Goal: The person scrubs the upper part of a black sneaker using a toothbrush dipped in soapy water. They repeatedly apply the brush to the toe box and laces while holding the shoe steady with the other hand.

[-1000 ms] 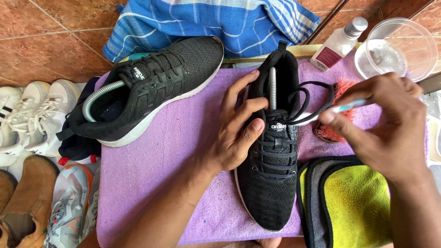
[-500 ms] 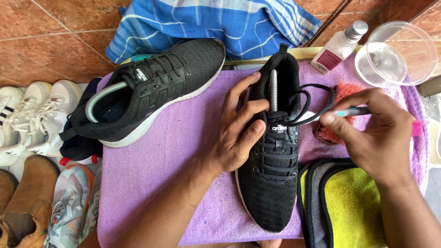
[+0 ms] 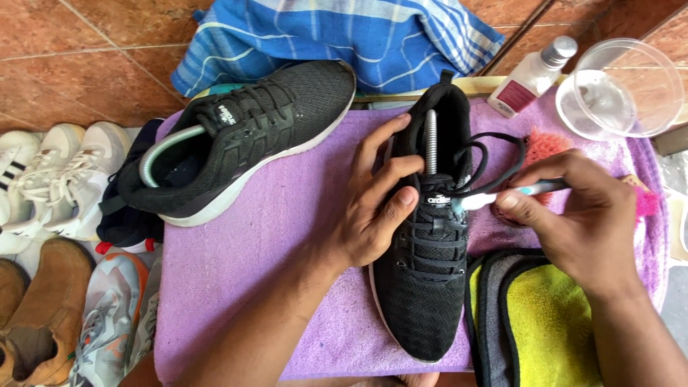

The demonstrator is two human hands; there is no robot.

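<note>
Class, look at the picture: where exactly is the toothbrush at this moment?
In the head view, right of centre: the toothbrush is in the right hand, its bristles against the upper of the black shoe that the left hand steadies.

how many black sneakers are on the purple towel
2: one black sneaker lies on its side at the towel's left; the other sits upright, steadied by the left hand.

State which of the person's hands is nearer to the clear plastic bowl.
Right. The right hand, holding a toothbrush, lies just below the clear plastic bowl; the left hand grips the black shoe farther left.
</note>
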